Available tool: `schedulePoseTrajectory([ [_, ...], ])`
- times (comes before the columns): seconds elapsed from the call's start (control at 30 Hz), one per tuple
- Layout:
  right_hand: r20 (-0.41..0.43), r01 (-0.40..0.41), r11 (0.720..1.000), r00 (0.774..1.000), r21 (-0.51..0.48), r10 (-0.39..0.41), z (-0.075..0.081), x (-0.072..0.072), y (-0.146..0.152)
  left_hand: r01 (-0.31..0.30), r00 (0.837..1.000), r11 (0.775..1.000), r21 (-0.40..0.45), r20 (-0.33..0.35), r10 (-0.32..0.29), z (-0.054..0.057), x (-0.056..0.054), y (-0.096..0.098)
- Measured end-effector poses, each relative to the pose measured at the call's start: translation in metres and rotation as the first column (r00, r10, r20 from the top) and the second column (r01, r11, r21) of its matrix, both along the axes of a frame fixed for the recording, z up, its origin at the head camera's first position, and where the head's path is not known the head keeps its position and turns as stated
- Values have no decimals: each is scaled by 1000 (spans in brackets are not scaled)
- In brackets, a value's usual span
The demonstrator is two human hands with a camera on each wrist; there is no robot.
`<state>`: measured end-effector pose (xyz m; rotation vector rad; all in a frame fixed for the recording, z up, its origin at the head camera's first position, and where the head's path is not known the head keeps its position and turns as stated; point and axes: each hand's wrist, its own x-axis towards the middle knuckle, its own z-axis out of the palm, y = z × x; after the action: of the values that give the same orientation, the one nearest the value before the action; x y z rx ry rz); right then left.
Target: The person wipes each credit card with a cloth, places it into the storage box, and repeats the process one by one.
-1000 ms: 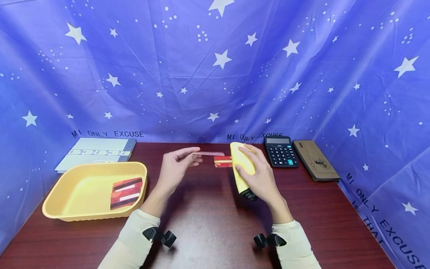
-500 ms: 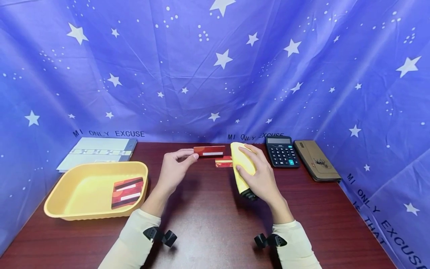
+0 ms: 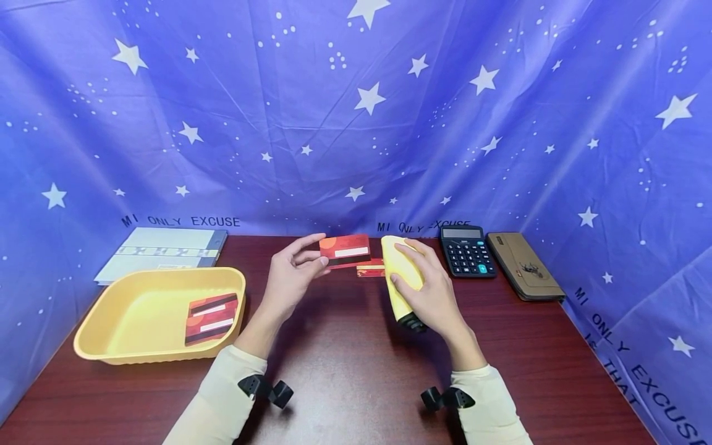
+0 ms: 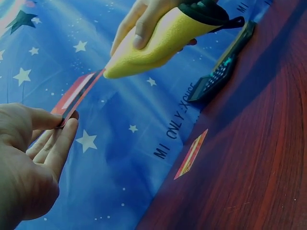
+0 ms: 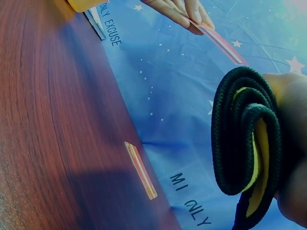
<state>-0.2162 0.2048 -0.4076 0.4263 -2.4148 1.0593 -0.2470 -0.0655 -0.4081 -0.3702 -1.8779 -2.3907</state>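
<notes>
My left hand (image 3: 289, 278) pinches a red bank card (image 3: 347, 245) between thumb and fingers, its back with white panel and dark stripe facing the head camera. In my right hand (image 3: 428, 281) is a folded yellow cloth (image 3: 396, 293) with a black edge. The right wrist view shows the cloth's stacked folds (image 5: 247, 129). In the left wrist view, the held card's far end comes right up at the cloth's tip. A second red and yellow card (image 4: 192, 154) lies flat on the table, partly hidden behind the cloth in the head view.
A yellow bin (image 3: 128, 318) stands at left with two red cards (image 3: 210, 318) inside. Behind it lies a grey-white notebook (image 3: 161, 247). At the back right are a black calculator (image 3: 467, 251) and a brown wallet (image 3: 523, 267). A blue star-printed curtain (image 3: 311, 123) surrounds the table.
The card in my left hand has turned from edge-on to showing its back, tilting towards the head camera. My right hand and the cloth have stayed in place.
</notes>
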Motion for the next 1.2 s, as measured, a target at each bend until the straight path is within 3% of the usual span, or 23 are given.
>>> schedulePoseTrajectory([
  [0.53,-1,-32,1000,1000,-2,32,0,3,-7,-2,1000,996,-92,15,3,-10,0,10],
  [0.97,-59,-45,999,997,16,46,-6,2,-13,6,999,997,-81,42,-2,-11,6,19],
  [1.2,-44,-76,997,996,34,77,-10,3,-23,53,998,997,-55,42,-50,-14,9,26],
])
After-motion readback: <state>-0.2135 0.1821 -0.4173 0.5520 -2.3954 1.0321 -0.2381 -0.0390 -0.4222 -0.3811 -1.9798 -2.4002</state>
